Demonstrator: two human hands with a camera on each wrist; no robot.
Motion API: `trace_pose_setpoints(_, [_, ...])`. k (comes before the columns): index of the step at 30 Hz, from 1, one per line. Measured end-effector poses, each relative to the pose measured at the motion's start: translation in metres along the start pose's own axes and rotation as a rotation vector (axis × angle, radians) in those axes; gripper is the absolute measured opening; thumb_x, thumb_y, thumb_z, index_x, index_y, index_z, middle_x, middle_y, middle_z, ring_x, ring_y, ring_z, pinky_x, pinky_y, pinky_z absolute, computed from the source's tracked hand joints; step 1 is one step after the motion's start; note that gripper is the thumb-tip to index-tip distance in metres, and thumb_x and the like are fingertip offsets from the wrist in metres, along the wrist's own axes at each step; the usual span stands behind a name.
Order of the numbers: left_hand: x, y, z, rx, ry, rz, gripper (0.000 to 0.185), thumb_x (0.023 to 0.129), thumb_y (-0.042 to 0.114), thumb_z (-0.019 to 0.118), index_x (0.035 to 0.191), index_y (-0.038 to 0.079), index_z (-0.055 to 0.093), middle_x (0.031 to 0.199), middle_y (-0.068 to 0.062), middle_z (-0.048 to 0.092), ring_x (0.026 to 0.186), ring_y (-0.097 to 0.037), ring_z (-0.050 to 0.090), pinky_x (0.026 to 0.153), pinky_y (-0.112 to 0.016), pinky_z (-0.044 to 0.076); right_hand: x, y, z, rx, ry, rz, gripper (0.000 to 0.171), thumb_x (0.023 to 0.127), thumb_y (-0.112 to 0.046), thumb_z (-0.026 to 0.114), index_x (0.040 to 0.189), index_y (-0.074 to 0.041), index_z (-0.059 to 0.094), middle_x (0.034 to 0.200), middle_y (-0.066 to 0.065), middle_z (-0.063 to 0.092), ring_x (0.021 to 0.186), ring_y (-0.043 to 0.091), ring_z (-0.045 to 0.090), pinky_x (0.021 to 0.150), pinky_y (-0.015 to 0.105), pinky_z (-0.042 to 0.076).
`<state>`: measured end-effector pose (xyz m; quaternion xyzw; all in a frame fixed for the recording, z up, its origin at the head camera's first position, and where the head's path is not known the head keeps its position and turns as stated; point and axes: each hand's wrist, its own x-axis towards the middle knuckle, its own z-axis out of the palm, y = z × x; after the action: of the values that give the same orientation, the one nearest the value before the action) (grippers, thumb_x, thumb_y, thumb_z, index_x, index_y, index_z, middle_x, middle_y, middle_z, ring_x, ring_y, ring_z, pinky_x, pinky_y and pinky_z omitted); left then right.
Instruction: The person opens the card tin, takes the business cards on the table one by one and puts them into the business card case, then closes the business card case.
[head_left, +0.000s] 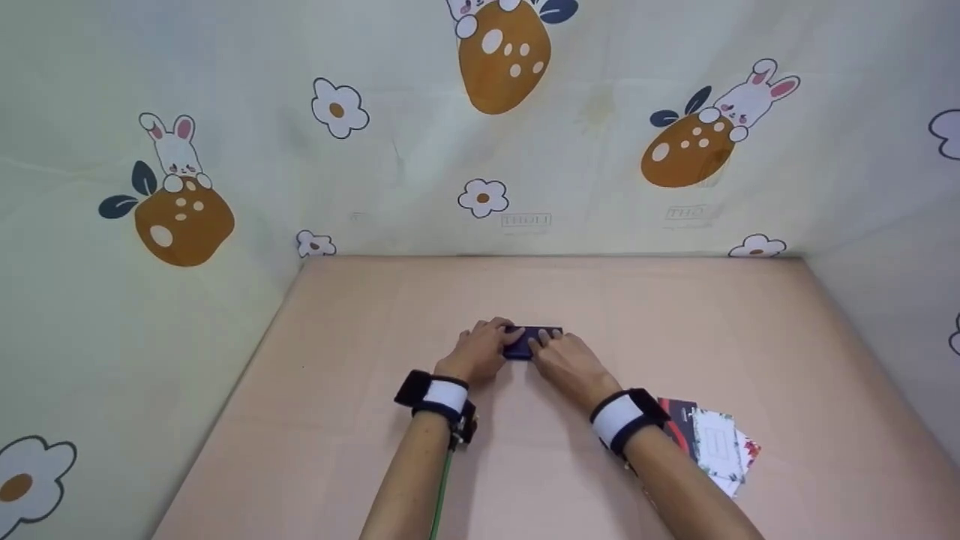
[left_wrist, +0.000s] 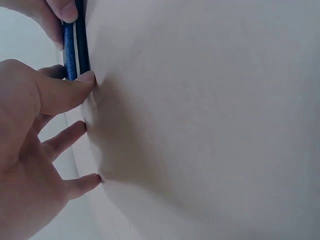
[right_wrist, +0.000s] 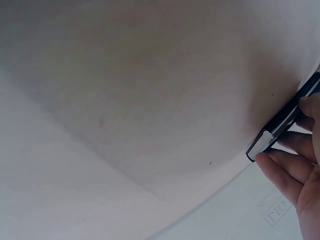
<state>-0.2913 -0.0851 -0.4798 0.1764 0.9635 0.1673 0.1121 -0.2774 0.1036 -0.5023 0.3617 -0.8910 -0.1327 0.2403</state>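
A small, flat dark blue case lies on the table in front of me, between my two hands. My left hand pinches its left end between thumb and forefinger, while the other fingertips of that hand touch the table. On the right side, my right hand holds the case with the thumb at the near edge and fingers over the far part. The left wrist view shows the long side of the case as two blue layers with a pale strip between. A silvery end of the case shows in the right wrist view.
Several printed cards lie fanned near my right forearm, one dark with a red stripe, another white with a leafy border. A patterned wall rises behind the tan table, with more walls at both sides.
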Motion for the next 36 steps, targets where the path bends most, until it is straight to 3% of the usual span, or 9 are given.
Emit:
trace_pose_setpoints(9, [0.0, -0.003, -0.001, -0.045, -0.01, -0.014, 0.056, 0.101, 0.006, 0.053, 0.152, 0.026, 0.043, 0.161, -0.003, 0.037, 0.15, -0.03, 0.032, 0.124, -0.058, 0.023, 0.002, 0.002, -0.001, 0.032, 0.009, -0.029, 0.025, 0.092, -0.007, 0.065, 0.115, -0.003, 0.073, 0.092, 0.009, 0.073, 0.071, 0.022, 0.067, 0.058, 0.032, 0.056])
trace_pose_setpoints(19, [0.0, -0.005, -0.001, -0.114, -0.005, -0.034, 0.063, 0.098, 0.003, 0.058, 0.155, 0.018, 0.038, 0.16, -0.007, 0.04, 0.15, -0.031, 0.035, 0.124, -0.059, 0.021, 0.005, 0.01, -0.001, 0.195, 0.075, -0.037, 0.018, 0.088, -0.005, 0.07, 0.106, -0.002, 0.073, 0.087, 0.011, 0.075, 0.063, 0.022, 0.069, 0.055, 0.032, 0.057])
trace_pose_setpoints(22, [0.001, -0.005, -0.002, -0.144, 0.013, -0.018, 0.066, 0.097, 0.001, 0.059, 0.157, 0.015, 0.035, 0.159, -0.011, 0.042, 0.149, -0.032, 0.037, 0.124, -0.059, 0.021, 0.007, 0.015, -0.004, 0.223, 0.054, -0.044, 0.014, 0.088, -0.002, 0.07, 0.102, -0.002, 0.071, 0.087, 0.01, 0.075, 0.068, 0.023, 0.072, 0.058, 0.031, 0.059])
trace_pose_setpoints(28, [0.005, -0.007, -0.001, -0.248, 0.05, 0.093, 0.066, 0.096, -0.005, 0.056, 0.157, 0.007, 0.032, 0.155, -0.014, 0.046, 0.147, -0.03, 0.041, 0.124, -0.042, 0.029, 0.012, 0.025, -0.009, 0.291, -0.011, -0.019, 0.009, 0.088, 0.003, 0.068, 0.096, -0.001, 0.069, 0.083, 0.011, 0.075, 0.069, 0.025, 0.072, 0.059, 0.032, 0.06])
trace_pose_setpoints(32, [0.008, -0.009, 0.0, -0.289, 0.065, 0.139, 0.078, 0.088, -0.009, 0.063, 0.157, 0.005, 0.03, 0.154, -0.016, 0.047, 0.146, -0.031, 0.041, 0.124, -0.04, 0.031, 0.015, 0.03, -0.011, 0.419, -0.083, 0.055, 0.011, 0.094, 0.002, 0.062, 0.101, 0.0, 0.07, 0.09, 0.015, 0.076, 0.078, 0.029, 0.074, 0.067, 0.037, 0.062])
trace_pose_setpoints(36, [0.011, -0.011, 0.001, -0.356, 0.067, 0.116, 0.086, 0.085, -0.008, 0.069, 0.158, 0.007, 0.027, 0.155, -0.015, 0.046, 0.148, -0.032, 0.038, 0.125, -0.042, 0.028, 0.017, 0.034, -0.013, 0.579, -0.159, 0.157, 0.02, 0.101, -0.004, 0.055, 0.114, 0.001, 0.07, 0.105, 0.019, 0.076, 0.094, 0.033, 0.074, 0.081, 0.042, 0.062])
